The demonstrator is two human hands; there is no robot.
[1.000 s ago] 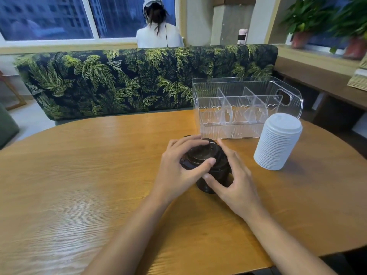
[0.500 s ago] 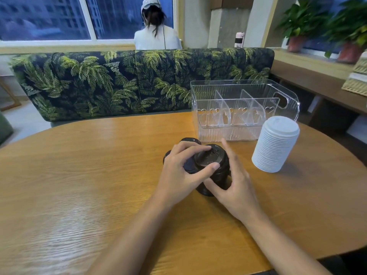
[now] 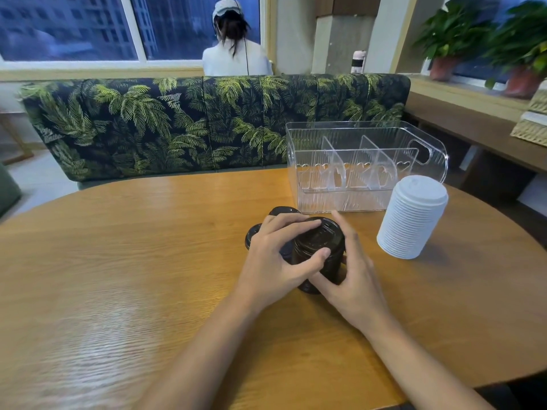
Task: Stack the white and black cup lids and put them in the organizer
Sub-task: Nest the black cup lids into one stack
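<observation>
So the white half is looking done. The white lid stack point(image 3: 413, 216) is standing tidy on the desk point(image 3: 118, 261), just beside the front right corner of the clear organizer point(image 3: 367, 167), but it isn't sitting inside yet. The black lid stack point(image 3: 321, 253) is being built right now, in front of the organizer between both hands. The left hand point(image 3: 275, 258) is draping over the top, fingers point(image 3: 296, 224) curling round the top lid and the thumb pinching in from the near side. The right hand point(image 3: 352, 279) is bracing the stack's right side, its fingers lying straight against it. Two loose black lids point(image 3: 253, 235) are lying flat just behind the left hand, so I'm guessing those are waiting to go on. The organizer compartments are looking empty, so both stacks are left to drop in.
</observation>
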